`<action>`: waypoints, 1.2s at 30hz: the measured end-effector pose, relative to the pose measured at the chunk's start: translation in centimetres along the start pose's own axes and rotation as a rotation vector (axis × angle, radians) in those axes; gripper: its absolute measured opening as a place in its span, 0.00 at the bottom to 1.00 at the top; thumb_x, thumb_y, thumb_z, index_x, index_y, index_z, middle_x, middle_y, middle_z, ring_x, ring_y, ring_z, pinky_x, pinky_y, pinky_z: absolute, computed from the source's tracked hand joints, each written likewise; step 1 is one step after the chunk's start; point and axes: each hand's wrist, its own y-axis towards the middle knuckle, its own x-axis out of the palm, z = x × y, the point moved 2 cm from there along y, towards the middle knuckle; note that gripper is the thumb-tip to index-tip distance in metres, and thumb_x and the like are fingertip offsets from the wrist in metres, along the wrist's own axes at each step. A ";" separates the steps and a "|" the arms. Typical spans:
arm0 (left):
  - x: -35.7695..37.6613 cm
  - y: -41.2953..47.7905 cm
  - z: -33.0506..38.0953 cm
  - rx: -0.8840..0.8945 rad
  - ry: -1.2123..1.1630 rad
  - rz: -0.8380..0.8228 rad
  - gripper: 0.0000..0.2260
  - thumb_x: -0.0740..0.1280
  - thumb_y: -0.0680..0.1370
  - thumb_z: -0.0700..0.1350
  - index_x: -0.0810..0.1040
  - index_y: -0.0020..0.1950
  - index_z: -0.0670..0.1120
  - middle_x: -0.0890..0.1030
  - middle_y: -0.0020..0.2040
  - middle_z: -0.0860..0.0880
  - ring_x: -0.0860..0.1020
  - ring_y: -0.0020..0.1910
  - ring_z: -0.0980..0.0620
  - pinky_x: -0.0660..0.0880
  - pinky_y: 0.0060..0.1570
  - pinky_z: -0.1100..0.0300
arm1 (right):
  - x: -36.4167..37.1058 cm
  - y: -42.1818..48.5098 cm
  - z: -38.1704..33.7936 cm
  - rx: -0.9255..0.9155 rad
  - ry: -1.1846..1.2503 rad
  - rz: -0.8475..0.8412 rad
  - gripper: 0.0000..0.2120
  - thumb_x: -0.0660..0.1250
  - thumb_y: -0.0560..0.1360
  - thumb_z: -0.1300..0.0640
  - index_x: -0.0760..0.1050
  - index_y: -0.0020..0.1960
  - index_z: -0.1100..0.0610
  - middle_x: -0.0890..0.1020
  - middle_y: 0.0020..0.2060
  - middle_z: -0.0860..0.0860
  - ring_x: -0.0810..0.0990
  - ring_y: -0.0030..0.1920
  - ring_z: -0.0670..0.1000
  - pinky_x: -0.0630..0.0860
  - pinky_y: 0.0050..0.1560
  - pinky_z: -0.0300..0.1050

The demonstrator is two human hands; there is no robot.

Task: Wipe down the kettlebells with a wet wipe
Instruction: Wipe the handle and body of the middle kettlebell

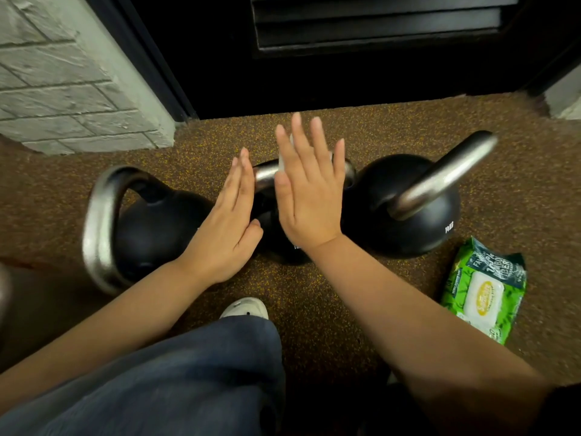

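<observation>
Three black kettlebells with steel handles stand in a row on the speckled floor: the left kettlebell (pixel 157 228), the middle kettlebell (pixel 265 177) and the right kettlebell (pixel 418 228). A white wet wipe (pixel 283 163) lies over the middle handle. My right hand (pixel 309 190) is flat above it with fingers spread, and it hides most of the wipe and the handle. My left hand (pixel 229 221) is held flat and edge-on, fingers straight, just left of the middle handle, holding nothing.
A green pack of wet wipes (pixel 484 291) lies on the floor to the right. A grey brick wall (pixel 78 89) is at the back left and a dark doorway (pixel 345 58) behind the kettlebells. My knee and shoe (pixel 245 308) are below.
</observation>
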 end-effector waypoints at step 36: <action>0.3 0.0 -0.2 0.020 -0.049 0.080 0.27 0.48 0.82 0.49 0.37 0.76 0.44 0.38 0.77 0.51 0.38 0.76 0.55 0.39 0.73 0.65 | 0.8 -2.1 0.8 -0.126 -0.152 -0.033 0.23 0.49 0.81 0.50 0.58 0.74 0.54 0.63 0.73 0.52 0.57 0.75 0.50 0.41 0.73 0.55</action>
